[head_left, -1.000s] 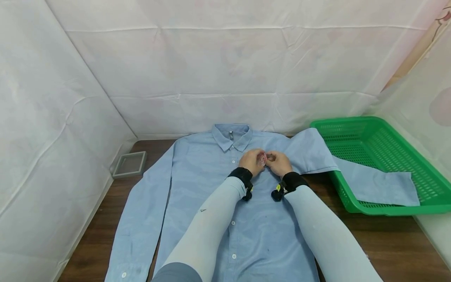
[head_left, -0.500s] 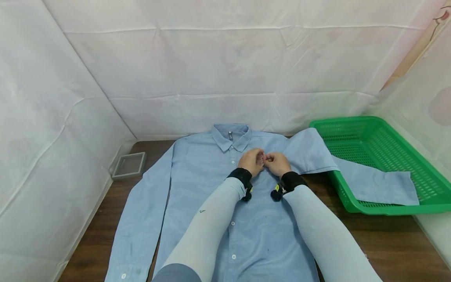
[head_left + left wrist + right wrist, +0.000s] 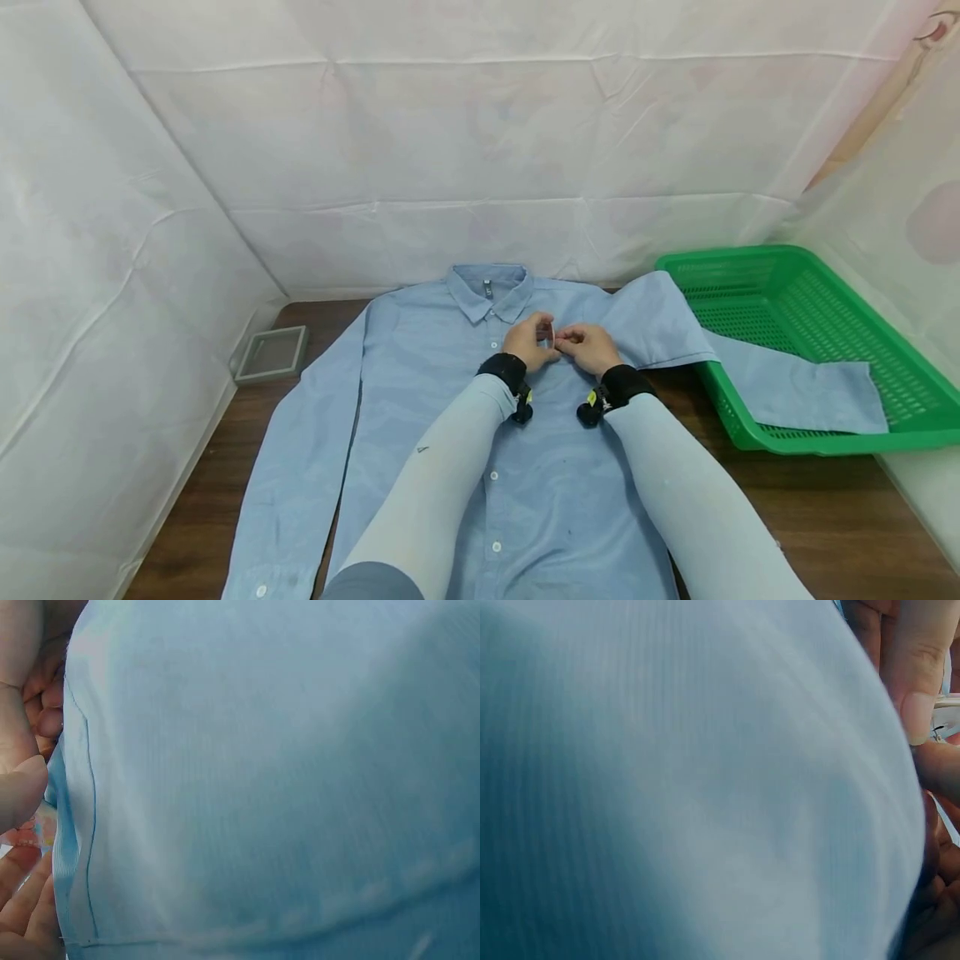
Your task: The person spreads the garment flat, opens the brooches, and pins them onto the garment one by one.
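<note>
A pale blue button-up shirt (image 3: 420,375) lies spread out, collar at the far side. Over its chest, my left hand (image 3: 527,343) holds a small round badge (image 3: 552,335) between thumb and fingers, turned nearly edge-on. Close beside it on the right, my right hand (image 3: 590,348) pinches at the badge with thumb and forefinger. The right wrist view shows the white back of the badge (image 3: 946,716) with a thin dark wire-like part near the fingertips. Some of its coloured face (image 3: 45,825) shows in the left wrist view. Blue cloth blocks most of both wrist views.
A green perforated basket (image 3: 738,421) stands at the right, with one shirt sleeve (image 3: 810,387) draped into it. At the left back lies a small grey square tray (image 3: 273,354). White sheeting (image 3: 450,150) encloses the brown wooden table (image 3: 202,492).
The badge has turned from showing its reddish round face to nearly edge-on. My left fingers have spread further from the thumb; my right hand stays close beside the badge.
</note>
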{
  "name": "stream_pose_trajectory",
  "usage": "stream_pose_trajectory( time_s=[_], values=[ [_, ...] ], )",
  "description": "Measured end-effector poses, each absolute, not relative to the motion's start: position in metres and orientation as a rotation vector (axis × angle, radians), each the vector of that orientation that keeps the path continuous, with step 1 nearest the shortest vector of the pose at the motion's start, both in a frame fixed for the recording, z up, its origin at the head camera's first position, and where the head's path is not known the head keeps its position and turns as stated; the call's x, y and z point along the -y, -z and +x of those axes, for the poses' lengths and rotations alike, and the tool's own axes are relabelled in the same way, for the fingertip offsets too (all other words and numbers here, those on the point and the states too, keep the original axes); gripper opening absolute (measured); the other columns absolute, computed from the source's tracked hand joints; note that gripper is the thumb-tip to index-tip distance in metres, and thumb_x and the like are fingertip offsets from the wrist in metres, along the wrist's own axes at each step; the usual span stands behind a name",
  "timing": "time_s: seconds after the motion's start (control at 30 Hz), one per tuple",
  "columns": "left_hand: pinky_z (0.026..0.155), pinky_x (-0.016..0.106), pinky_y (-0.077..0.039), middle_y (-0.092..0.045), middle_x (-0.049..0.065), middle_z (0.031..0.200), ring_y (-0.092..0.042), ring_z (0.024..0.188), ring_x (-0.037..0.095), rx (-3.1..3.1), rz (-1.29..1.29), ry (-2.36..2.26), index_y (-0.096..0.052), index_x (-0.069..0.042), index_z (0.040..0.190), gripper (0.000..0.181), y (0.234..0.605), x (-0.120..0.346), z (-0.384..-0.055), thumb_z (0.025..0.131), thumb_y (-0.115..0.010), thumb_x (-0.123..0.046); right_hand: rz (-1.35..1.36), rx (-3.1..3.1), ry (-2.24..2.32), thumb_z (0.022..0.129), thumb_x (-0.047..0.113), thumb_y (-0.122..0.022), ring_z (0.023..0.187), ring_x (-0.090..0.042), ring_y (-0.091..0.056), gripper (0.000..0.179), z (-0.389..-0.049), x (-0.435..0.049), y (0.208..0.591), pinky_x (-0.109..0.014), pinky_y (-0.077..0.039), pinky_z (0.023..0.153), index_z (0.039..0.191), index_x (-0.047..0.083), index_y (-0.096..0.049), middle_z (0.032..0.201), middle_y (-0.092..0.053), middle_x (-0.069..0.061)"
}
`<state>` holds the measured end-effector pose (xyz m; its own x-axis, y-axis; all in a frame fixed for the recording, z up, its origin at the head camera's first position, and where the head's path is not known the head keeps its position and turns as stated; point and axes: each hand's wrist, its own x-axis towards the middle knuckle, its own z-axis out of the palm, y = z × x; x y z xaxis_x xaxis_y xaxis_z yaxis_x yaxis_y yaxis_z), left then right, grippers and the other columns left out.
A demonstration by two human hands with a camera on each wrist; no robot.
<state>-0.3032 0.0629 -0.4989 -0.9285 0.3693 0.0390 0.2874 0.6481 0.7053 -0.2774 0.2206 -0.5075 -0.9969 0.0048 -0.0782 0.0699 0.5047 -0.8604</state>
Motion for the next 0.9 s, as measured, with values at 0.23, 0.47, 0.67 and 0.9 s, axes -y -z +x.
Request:
stream_pose_trajectory(
  time_s=[0.23,0.47,0.67,0.9],
  values=[
    [0.093,0.028,-0.047,-0.063,0.004,0.122,-0.061,0.111,0.015,-2.709,0.554,-1.162,-0.053,-0.012,0.131,0.058,0.499,-0.058,-0.303,0.080,-0.080,-0.015,0.090,-2.653,1.529,0.095,0.025,-0.064,0.090,-0.023,-0.060,0.024,-0.278,-0.218,0.509,-0.032,-0.045,0.075,0.107,0.007,-0.072,0.102,-0.068,-0.009],
    [0.093,0.028,-0.047,-0.064,0.005,0.122,-0.061,0.111,0.015,-2.710,0.598,-1.135,-0.052,-0.012,0.128,0.056,0.495,-0.057,-0.304,0.080,-0.080,-0.017,0.115,-2.644,1.544,0.094,0.026,-0.064,0.092,-0.024,-0.060,0.023,-0.278,-0.219,0.510,-0.034,-0.045,0.079,0.106,0.008,-0.073,0.103,-0.068,-0.009],
    [0.095,0.028,-0.046,-0.063,0.005,0.124,-0.059,0.114,0.015,-2.680,0.552,-1.102,-0.050,-0.012,0.130,0.057,0.488,-0.057,-0.301,0.081,-0.079,-0.016,0.124,-2.636,1.539,0.094,0.027,-0.065,0.098,-0.025,-0.060,0.025,-0.277,-0.218,0.508,-0.038,-0.046,0.085,0.108,0.008,-0.073,0.108,-0.068,-0.009],
    [0.093,0.027,-0.047,-0.064,0.004,0.123,-0.061,0.112,0.014,-2.733,0.603,-1.092,-0.053,-0.013,0.126,0.056,0.492,-0.058,-0.301,0.078,-0.081,-0.015,0.139,-2.621,1.539,0.093,0.028,-0.066,0.099,-0.025,-0.060,0.028,-0.276,-0.217,0.506,-0.038,-0.046,0.086,0.108,0.006,-0.074,0.110,-0.068,-0.010]
  ],
)
